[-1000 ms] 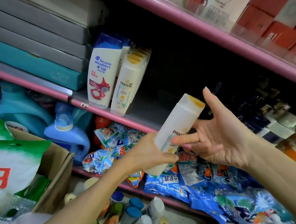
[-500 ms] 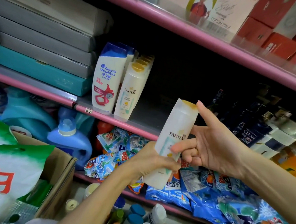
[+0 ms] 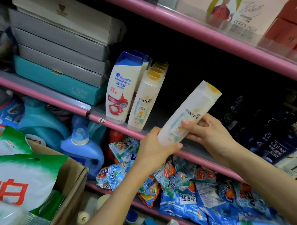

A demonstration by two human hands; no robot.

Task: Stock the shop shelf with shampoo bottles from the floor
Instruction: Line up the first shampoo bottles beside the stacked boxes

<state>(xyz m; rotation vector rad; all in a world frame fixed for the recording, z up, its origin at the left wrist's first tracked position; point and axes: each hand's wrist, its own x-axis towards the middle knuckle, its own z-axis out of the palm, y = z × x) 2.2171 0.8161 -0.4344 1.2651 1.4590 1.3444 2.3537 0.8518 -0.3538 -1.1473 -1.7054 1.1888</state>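
Fingers (image 3: 174,145) of the left hand (image 3: 152,147) curl round the lower end of a white Pantene bottle (image 3: 187,114), thumb and fingertips closing over its base, while the right hand (image 3: 210,132) grips the same bottle from the far side at mid-height, its thumb laid across the label. Held this way, the bottle sits at the centre of the frame, tilted with its yellow cap toward the upper right, in front of the pink edge of the middle shelf (image 3: 72,106) and not resting on it. Left of it on that shelf stand a row of matching Pantene bottles (image 3: 145,101) and, just beside them, a Head & Shoulders bottle (image 3: 121,90) with a blue cap. Further left lies a stack of grey boxes (image 3: 62,44) on a teal box (image 3: 60,80). Dark Clear bottles (image 3: 276,146) fill the shelf at the right edge. Below, blue detergent packets (image 3: 191,197) are heaped on the lower shelf, with blue jugs (image 3: 82,148) to their left. A cardboard box (image 3: 72,180) holding green-and-white bags occupies the lower left. Small capped bottles (image 3: 148,224) stand at the bottom centre, probably on the floor, though blur makes this hard to confirm.
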